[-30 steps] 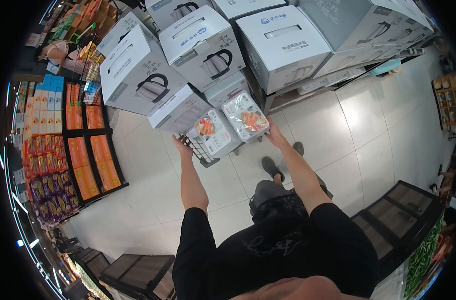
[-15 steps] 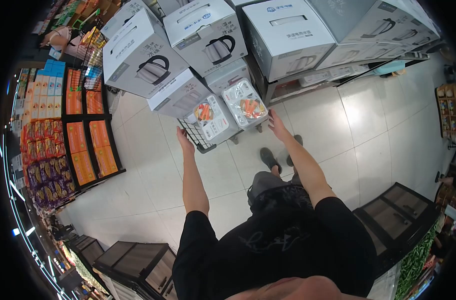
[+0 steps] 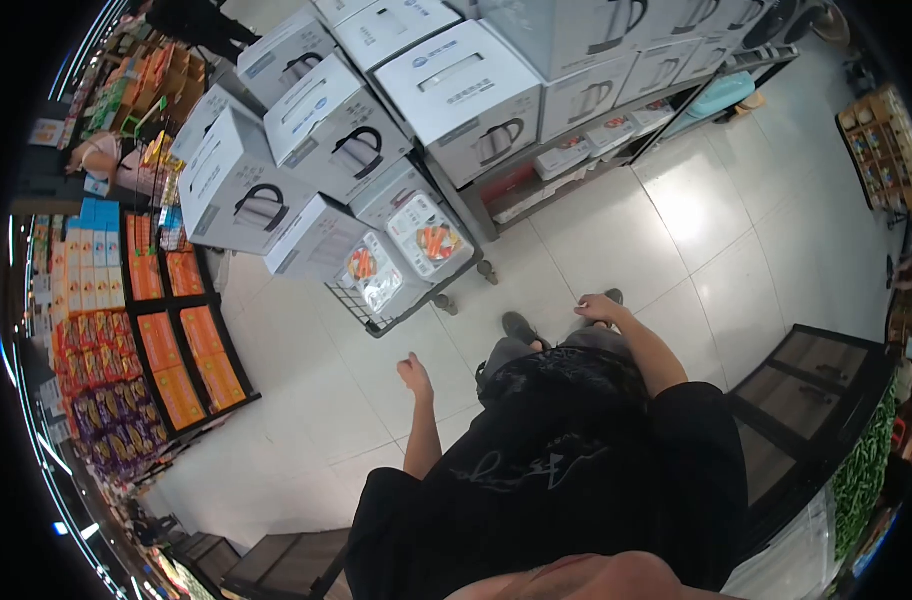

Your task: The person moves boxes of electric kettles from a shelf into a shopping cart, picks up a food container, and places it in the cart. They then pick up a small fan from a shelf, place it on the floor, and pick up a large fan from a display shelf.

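Note:
My left hand (image 3: pixel 413 374) hangs over the floor below the cart, fingers curled in, with no object visible in it. My right hand (image 3: pixel 600 309) is near my legs, its fingers curled together and nothing plainly seen in them. Both hands are apart from the black wire cart (image 3: pixel 376 327), which is nearest to them. At the cart's near end lie two plastic-wrapped packs, a left pack (image 3: pixel 381 275) and a right pack (image 3: pixel 431 237), each with a food picture on its label. Behind them in the cart stands a white kettle box (image 3: pixel 311 240).
Several large kettle boxes (image 3: pixel 456 85) are stacked on a display ahead. Its lower shelf holds more packs (image 3: pixel 564 158). Orange cartons (image 3: pixel 206 345) fill a rack at left. Dark cabinets (image 3: pixel 811 385) stand at right and lower left. A person in dark trousers (image 3: pixel 201 22) is at upper left.
Both hands have come off the cart's near end and drawn back toward my body, their fingers now curled. The cart and boxes appear shifted left as the view has turned.

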`<state>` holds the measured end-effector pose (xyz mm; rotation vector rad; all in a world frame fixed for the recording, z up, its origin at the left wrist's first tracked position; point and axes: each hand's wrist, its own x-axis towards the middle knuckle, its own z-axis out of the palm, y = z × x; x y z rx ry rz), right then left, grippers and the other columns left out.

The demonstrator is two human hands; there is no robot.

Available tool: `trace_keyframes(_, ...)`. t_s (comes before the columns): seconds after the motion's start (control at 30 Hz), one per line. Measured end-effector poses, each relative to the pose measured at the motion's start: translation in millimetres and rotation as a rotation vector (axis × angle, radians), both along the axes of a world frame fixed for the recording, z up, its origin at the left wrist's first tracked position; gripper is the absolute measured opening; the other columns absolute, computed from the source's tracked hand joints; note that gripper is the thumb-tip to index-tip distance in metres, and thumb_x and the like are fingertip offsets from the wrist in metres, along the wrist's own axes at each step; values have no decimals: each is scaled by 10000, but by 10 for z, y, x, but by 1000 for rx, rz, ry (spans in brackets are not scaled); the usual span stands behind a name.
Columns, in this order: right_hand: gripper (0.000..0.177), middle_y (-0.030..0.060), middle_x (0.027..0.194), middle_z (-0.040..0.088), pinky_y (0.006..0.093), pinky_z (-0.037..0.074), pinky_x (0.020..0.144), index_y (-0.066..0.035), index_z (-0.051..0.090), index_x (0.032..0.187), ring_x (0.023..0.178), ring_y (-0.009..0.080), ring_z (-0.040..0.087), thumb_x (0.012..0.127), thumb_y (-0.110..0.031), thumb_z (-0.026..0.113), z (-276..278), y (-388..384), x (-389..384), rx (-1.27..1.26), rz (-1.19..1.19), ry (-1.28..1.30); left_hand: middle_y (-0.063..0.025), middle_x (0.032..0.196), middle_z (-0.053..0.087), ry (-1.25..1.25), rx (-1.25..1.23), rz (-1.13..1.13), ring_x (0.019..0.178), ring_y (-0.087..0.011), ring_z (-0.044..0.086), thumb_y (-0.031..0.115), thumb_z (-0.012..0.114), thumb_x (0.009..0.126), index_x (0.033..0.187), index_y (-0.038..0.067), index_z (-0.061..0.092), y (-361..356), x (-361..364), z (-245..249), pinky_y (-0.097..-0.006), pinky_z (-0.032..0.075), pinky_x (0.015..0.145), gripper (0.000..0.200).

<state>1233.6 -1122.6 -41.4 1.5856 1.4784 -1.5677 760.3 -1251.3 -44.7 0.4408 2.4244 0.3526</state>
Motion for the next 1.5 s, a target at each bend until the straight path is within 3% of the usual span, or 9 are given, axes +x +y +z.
trace_keyframes(0.13, 457, 193, 1037, 630, 409, 475, 825, -18, 642, 1010, 957, 348, 597, 825, -420, 531, -248, -207, 879, 131, -70, -125, -144, 819, 574, -345, -155, 1, 781, -232, 537, 360, 545, 869, 907, -34, 491, -402, 520, -293, -404, 433, 704, 399)
trace_keyframes(0.23, 425, 181, 1037, 636, 403, 475, 844, -40, 668, 981, 950, 338, 607, 824, -412, 535, -145, -361, 1493, 111, -124, -141, -149, 858, 583, -500, -285, 98, 771, -221, 544, 367, 546, 864, 979, -35, 472, -201, 1079, -38, -376, 443, 695, 424)
trace_keyframes(0.47, 437, 151, 949, 669, 365, 528, 749, -51, 630, 1068, 796, 259, 667, 826, -407, 560, -3, -353, 2503, 69, -187, 3, -130, 859, 577, -591, -175, -174, 769, -201, 576, 348, 545, 870, 1009, -33, 463, 691, 2346, -148, -318, 464, 625, 414)
trace_keyframes(0.67, 409, 138, 811, 677, 322, 533, 649, -9, 638, 996, 641, 199, 663, 816, -372, 584, 161, -391, 3621, 139, -702, -64, -113, 833, 593, -658, -138, -444, 747, -180, 569, 368, 542, 868, 958, 9, 467, 1645, 3776, -267, -316, 443, 630, 378)
trace_keyframes(0.73, 399, 115, 799, 676, 315, 533, 644, -13, 638, 998, 661, 187, 664, 820, -365, 581, 283, -448, 3933, 118, -889, -102, -97, 847, 604, -675, -165, -535, 737, -170, 551, 413, 534, 866, 983, 43, 458, 1912, 4233, -496, -323, 416, 619, 395)
trace_keyframes(0.93, 399, 107, 887, 671, 285, 529, 597, -36, 596, 1100, 724, 174, 659, 839, -338, 591, 262, -385, 4615, -58, -943, -106, -149, 827, 637, -677, -3, -760, 793, -235, 608, 380, 553, 866, 890, -13, 512, 2666, 5516, -621, -357, 458, 732, 396)
trace_keyframes(1.23, 448, 122, 951, 665, 301, 505, 683, -54, 586, 1133, 788, 181, 649, 836, -389, 596, 412, 1025, 5763, 61, -908, -14, -109, 841, 619, -791, -200, -861, 756, -197, 578, 396, 538, 864, 896, 11, 502, 3743, 7066, -882, -343, 447, 659, 388)
trace_keyframes(1.43, 445, 142, 993, 658, 318, 504, 780, -44, 567, 1157, 895, 225, 640, 855, -371, 592, 893, 2774, 6874, 375, -511, -31, -72, 840, 600, -900, -111, -756, 743, -156, 544, 367, 542, 857, 912, 29, 511, 4846, 8343, -1138, -315, 416, 627, 344)
trace_keyframes(1.5, 429, 144, 1019, 648, 322, 499, 803, -43, 560, 1165, 925, 224, 632, 858, -341, 600, 1263, 3500, 7044, 380, -535, 4, -68, 837, 596, -925, -44, -777, 738, -149, 539, 343, 547, 861, 894, 28, 515, 5127, 8649, -1183, -307, 424, 655, 318)
